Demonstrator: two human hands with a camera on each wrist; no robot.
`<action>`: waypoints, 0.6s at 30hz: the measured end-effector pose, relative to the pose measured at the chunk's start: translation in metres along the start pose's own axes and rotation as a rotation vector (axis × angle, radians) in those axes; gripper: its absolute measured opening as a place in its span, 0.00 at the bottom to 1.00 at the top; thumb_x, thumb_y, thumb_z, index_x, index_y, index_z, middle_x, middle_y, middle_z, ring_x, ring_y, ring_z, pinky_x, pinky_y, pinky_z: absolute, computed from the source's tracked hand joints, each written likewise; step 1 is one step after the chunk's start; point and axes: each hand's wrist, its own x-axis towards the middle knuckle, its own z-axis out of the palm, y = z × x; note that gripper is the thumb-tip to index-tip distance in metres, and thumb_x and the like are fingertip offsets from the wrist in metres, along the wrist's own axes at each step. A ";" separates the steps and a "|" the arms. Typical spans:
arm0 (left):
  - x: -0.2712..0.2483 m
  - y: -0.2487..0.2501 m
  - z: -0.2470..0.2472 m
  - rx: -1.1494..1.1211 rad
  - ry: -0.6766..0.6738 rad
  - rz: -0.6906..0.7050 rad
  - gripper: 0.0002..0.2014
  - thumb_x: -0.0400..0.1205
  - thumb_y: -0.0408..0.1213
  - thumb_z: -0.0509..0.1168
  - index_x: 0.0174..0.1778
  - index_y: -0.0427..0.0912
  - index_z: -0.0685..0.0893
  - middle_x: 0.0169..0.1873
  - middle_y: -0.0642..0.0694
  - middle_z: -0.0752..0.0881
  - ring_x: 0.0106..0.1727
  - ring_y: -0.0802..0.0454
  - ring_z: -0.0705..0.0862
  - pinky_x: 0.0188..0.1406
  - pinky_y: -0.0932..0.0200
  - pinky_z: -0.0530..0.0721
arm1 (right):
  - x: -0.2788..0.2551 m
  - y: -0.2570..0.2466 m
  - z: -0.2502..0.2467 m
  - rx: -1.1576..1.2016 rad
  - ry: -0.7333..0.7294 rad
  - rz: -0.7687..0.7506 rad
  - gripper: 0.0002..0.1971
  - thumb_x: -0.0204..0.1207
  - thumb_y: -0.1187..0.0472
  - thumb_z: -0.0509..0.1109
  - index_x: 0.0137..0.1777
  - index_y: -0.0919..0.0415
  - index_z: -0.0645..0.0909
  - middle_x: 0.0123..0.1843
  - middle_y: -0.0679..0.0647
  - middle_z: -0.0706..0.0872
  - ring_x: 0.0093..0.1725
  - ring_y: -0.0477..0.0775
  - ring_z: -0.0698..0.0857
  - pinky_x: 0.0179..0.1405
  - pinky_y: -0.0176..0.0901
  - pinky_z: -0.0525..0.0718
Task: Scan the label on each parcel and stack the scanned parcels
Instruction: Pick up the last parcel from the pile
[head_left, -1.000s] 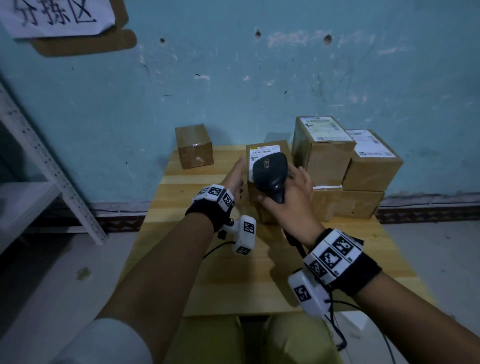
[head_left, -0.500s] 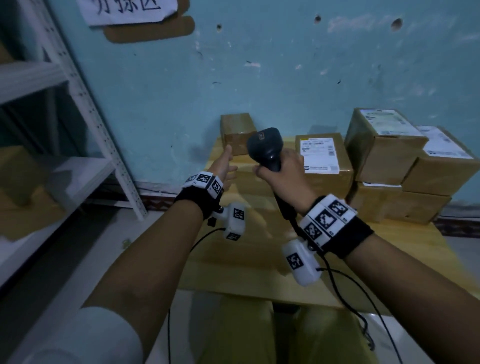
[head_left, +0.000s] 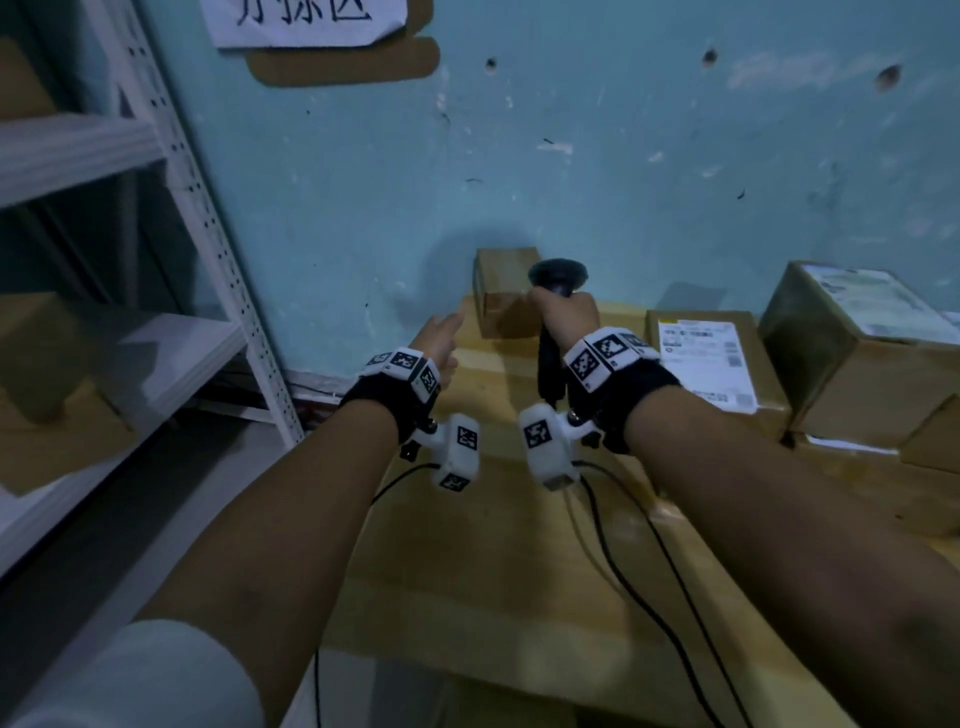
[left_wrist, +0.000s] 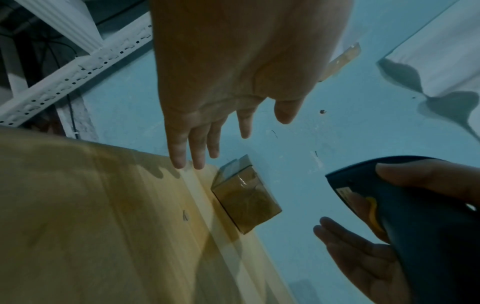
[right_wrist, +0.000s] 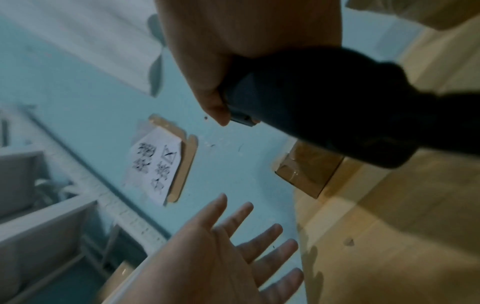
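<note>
A small brown parcel (head_left: 501, 291) with no label showing stands alone at the table's far left corner against the wall; it also shows as the taped brown box (left_wrist: 245, 198) and box (right_wrist: 306, 172) in the wrist views. My right hand (head_left: 563, 317) grips a dark handheld scanner (head_left: 557, 273), head pointed toward that parcel. My left hand (head_left: 439, 338) reaches out with straight fingers (left_wrist: 192, 148), empty, short of the parcel. A labelled parcel (head_left: 711, 364) lies to the right.
More labelled cardboard parcels (head_left: 857, 343) are stacked at the right end of the wooden table (head_left: 493, 561). A white metal shelf rack (head_left: 208, 218) holding boxes stands left of the table. The scanner cable (head_left: 649, 571) trails across the tabletop. A paper sign (head_left: 306, 21) hangs on the blue wall.
Both hands have moved left and away from the labelled parcel toward the small corner parcel. My view has swung left, bringing the shelf rack in.
</note>
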 end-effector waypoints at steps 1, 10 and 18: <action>0.006 0.001 -0.001 0.004 0.006 0.005 0.27 0.87 0.52 0.50 0.82 0.50 0.56 0.78 0.43 0.66 0.75 0.41 0.70 0.69 0.46 0.71 | 0.008 -0.003 0.001 0.025 0.016 0.024 0.21 0.74 0.57 0.69 0.61 0.72 0.78 0.48 0.59 0.77 0.49 0.57 0.78 0.42 0.44 0.70; 0.085 0.008 0.015 -0.114 0.010 0.030 0.27 0.87 0.52 0.47 0.82 0.48 0.57 0.82 0.49 0.60 0.81 0.44 0.61 0.76 0.44 0.64 | 0.075 0.011 0.024 0.073 0.028 0.122 0.13 0.73 0.60 0.70 0.53 0.69 0.78 0.48 0.61 0.77 0.40 0.57 0.76 0.37 0.46 0.69; 0.120 0.011 0.041 -0.302 -0.022 0.009 0.28 0.88 0.51 0.45 0.79 0.37 0.65 0.78 0.42 0.69 0.73 0.47 0.75 0.67 0.61 0.71 | 0.099 0.021 0.031 0.220 0.006 0.200 0.09 0.74 0.66 0.68 0.51 0.70 0.77 0.44 0.61 0.78 0.42 0.58 0.75 0.38 0.45 0.69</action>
